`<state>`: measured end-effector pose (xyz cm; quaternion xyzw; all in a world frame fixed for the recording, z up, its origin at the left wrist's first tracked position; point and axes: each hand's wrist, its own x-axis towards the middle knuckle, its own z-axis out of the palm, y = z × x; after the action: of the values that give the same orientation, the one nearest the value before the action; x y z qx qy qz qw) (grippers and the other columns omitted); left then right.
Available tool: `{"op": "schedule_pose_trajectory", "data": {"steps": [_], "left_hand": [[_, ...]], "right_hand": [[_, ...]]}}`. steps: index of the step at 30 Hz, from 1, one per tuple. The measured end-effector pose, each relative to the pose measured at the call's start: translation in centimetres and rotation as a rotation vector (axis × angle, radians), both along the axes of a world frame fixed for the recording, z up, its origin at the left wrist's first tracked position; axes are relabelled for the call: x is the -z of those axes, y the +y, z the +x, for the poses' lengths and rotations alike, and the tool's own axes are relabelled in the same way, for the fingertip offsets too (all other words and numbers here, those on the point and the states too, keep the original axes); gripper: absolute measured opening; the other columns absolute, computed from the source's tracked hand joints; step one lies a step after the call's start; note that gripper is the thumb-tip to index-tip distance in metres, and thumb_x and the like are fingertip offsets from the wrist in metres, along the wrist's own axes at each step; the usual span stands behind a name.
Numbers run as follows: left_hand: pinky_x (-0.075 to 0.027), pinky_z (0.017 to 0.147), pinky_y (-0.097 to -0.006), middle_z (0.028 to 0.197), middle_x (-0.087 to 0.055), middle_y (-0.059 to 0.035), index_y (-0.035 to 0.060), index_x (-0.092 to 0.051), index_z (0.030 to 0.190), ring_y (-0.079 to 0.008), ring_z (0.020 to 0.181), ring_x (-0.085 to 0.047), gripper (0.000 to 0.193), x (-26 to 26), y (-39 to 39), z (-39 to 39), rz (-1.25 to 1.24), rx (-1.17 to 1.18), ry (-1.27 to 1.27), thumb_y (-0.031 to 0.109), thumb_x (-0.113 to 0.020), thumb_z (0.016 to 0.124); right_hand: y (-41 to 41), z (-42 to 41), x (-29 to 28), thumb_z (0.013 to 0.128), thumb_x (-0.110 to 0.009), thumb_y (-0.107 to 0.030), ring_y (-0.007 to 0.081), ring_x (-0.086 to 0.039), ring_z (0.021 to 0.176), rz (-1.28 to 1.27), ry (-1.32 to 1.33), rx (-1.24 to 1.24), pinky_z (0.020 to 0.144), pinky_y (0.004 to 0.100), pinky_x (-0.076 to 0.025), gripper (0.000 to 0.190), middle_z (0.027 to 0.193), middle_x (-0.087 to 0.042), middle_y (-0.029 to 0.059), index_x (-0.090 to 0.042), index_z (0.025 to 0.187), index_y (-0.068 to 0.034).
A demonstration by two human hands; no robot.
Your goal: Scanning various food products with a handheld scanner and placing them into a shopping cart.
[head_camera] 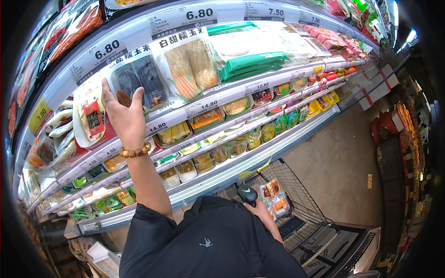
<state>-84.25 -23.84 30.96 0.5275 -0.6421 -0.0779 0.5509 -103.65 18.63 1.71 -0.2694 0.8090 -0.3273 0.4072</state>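
With a beaded bracelet on its wrist, my left hand reaches to a refrigerated shelf, thumb and fingers spread, nothing gripped. It is at the lower left edge of a plastic pack of dark corn cobs; whether it touches the pack I cannot tell. Left of the hand stands a pale food pack with a red label. A pack of light corn cobs lies to the right. Lower right, my right hand is closed on the handle of a black handheld scanner, beside a wire shopping cart.
Packaged foods lie in the cart. Price rails edge the tiers of chilled goods. White trays are at the lower left. Tiled floor lies right of the case, with another goods display beyond.
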Motion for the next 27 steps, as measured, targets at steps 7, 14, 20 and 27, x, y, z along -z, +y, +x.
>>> {"op": "schedule_pose_trajectory", "data": {"steps": [7,14,20,27], "left_hand": [[-0.041,0.115,-0.0398,0.150,-0.047,-0.0316,-0.0070,-0.027,0.157,-0.0375,0.137,-0.052,0.104,-1.2,-2.4,1.3,0.179,0.141,0.118,0.030,-0.088,0.081],[-0.042,0.115,-0.0382,0.149,-0.048,-0.0319,-0.0101,-0.027,0.155,-0.0373,0.137,-0.053,0.108,-2.1,-4.1,1.0,0.107,0.123,0.069,0.030,-0.090,0.078],[-0.044,0.111,-0.0391,0.142,-0.054,-0.0325,-0.0123,-0.030,0.152,-0.0390,0.128,-0.059,0.105,-3.8,-2.9,2.0,-0.047,-0.111,-0.008,0.032,-0.089,0.077],[-0.050,0.102,-0.0341,0.128,-0.065,-0.0154,-0.0036,-0.042,0.148,-0.0227,0.113,-0.065,0.074,-3.7,2.2,5.6,0.092,0.404,0.608,0.004,-0.080,0.085]], "right_hand": [[1.1,-0.9,1.3,0.090,-0.078,-0.034,0.0243,-0.071,0.096,-0.058,-0.006,-0.084,0.087,0.0366,-0.053,0.052,0.104,-0.075,0.0195,-0.066,0.122,0.005],[1.4,-1.8,1.3,0.087,-0.078,-0.043,0.0409,-0.071,0.107,-0.041,-0.012,-0.166,0.092,0.0420,-0.053,0.061,0.108,-0.073,0.0273,-0.065,0.125,0.003],[2.6,-2.7,1.9,0.087,-0.078,-0.044,0.0424,-0.070,0.105,-0.037,0.013,-0.174,0.091,0.0424,-0.053,0.064,0.108,-0.073,0.0279,-0.064,0.126,0.004],[2.8,-3.5,1.4,0.087,-0.078,-0.042,0.0410,-0.071,0.106,-0.056,-0.012,-0.140,0.092,0.0423,-0.053,0.064,0.109,-0.072,0.0285,-0.063,0.127,0.006]]}}
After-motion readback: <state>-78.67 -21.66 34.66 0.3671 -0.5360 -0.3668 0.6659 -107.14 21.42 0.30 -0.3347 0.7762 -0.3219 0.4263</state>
